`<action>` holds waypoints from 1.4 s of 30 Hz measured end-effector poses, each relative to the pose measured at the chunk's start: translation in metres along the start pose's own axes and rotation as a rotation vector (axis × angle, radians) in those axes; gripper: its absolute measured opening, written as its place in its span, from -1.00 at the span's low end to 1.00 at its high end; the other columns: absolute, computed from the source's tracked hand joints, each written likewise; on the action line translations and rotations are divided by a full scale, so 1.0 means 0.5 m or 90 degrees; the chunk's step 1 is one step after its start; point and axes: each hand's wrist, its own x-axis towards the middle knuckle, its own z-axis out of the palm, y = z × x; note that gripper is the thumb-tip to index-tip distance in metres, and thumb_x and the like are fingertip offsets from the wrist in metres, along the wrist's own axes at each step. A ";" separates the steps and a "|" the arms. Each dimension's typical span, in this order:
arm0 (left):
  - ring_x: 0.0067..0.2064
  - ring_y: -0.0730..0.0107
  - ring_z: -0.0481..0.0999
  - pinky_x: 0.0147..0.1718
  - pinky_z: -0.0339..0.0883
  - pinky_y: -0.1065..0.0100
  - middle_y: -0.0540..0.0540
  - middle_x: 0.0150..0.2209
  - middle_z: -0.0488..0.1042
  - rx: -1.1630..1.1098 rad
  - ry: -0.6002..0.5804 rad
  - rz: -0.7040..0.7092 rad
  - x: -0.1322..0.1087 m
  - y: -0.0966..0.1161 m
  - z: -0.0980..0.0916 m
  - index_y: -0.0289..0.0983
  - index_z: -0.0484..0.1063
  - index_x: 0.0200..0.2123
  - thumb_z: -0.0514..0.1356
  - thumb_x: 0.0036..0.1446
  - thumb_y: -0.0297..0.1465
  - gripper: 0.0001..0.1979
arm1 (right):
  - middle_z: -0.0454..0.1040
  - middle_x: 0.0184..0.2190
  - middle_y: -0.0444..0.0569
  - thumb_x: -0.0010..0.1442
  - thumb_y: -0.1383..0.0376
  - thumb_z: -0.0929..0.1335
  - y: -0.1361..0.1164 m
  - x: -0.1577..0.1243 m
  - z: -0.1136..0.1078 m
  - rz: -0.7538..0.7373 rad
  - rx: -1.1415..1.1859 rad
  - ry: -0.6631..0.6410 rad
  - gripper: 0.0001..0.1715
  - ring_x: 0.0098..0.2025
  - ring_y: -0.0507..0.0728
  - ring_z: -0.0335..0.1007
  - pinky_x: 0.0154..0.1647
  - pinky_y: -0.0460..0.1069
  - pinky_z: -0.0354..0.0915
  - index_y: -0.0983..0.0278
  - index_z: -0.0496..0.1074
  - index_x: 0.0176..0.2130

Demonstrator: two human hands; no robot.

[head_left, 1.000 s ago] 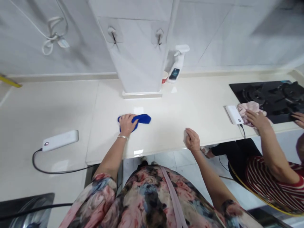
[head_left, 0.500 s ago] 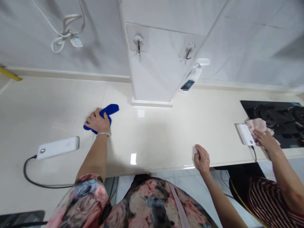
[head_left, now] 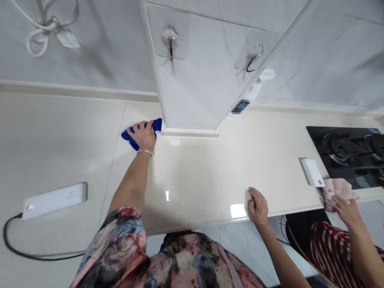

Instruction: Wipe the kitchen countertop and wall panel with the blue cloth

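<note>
My left hand [head_left: 143, 135], with a bracelet at the wrist, presses a crumpled blue cloth [head_left: 131, 137] onto the pale countertop [head_left: 195, 172]. Its fingers are spread over the cloth, whose right end lies at the foot of the wall pillar [head_left: 189, 92]. My right hand [head_left: 258, 207] rests at the counter's front edge with its fingers loosely bent and the thumb apart; nothing shows in it.
At left, a white power bank [head_left: 55, 200] with a black cable lies on the counter. Another white power bank [head_left: 312, 173] lies near the black gas hob [head_left: 351, 152]. A co-worker's hand [head_left: 346, 210] holds a pink cloth [head_left: 340, 190]. Hooks [head_left: 170, 42] hang on the pillar.
My left hand has slid the blue cloth away from me and rightward, up to the pillar's base. My right hand stays at the edge. The co-worker's pink cloth has moved nearer the counter's front.
</note>
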 end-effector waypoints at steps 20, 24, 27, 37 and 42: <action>0.14 -0.11 0.32 0.26 -0.01 -0.30 -0.29 0.11 0.47 0.035 -0.142 0.143 -0.288 0.155 -0.001 -0.10 0.60 0.15 0.11 0.36 -0.45 -0.60 | 0.59 0.12 0.11 0.30 0.41 0.26 0.023 -0.001 0.027 -0.047 0.015 0.064 -0.53 0.15 0.27 0.53 0.20 0.25 0.48 0.22 0.50 0.14; 0.15 -0.05 0.36 0.30 0.00 -0.26 -0.20 0.11 0.50 0.028 -0.157 0.208 -0.378 0.222 0.020 -0.01 0.61 0.14 0.14 0.34 -0.47 -0.59 | 0.59 0.13 0.12 0.32 0.40 0.24 0.032 -0.003 0.035 -0.055 0.031 0.070 -0.54 0.17 0.28 0.52 0.23 0.27 0.46 0.24 0.50 0.14; 0.17 0.04 0.37 0.33 0.00 -0.20 -0.15 0.13 0.51 0.021 -0.174 0.313 -0.454 0.249 0.024 0.03 0.59 0.14 0.15 0.36 -0.44 -0.60 | 0.58 0.15 0.11 0.33 0.40 0.23 0.037 -0.006 0.041 -0.055 0.045 0.071 -0.53 0.19 0.27 0.51 0.26 0.28 0.45 0.23 0.50 0.15; 0.14 0.08 0.55 0.17 0.37 0.10 -0.14 0.11 0.60 -0.138 -0.337 0.171 -0.423 0.219 -0.051 -0.08 0.57 0.20 0.16 0.40 -0.20 -0.62 | 0.58 0.15 0.08 0.30 0.42 0.23 0.033 0.001 0.036 -0.050 0.059 0.074 -0.48 0.20 0.23 0.50 0.29 0.25 0.45 0.20 0.52 0.15; 0.26 -0.03 0.49 0.29 0.33 0.08 -0.20 0.25 0.51 -0.248 -0.427 0.049 -0.393 0.149 -0.103 -0.19 0.42 0.33 0.21 0.28 0.04 -0.32 | 0.58 0.15 0.07 0.28 0.41 0.23 0.037 -0.003 0.037 -0.035 0.047 0.064 -0.49 0.20 0.23 0.51 0.29 0.26 0.46 0.21 0.53 0.13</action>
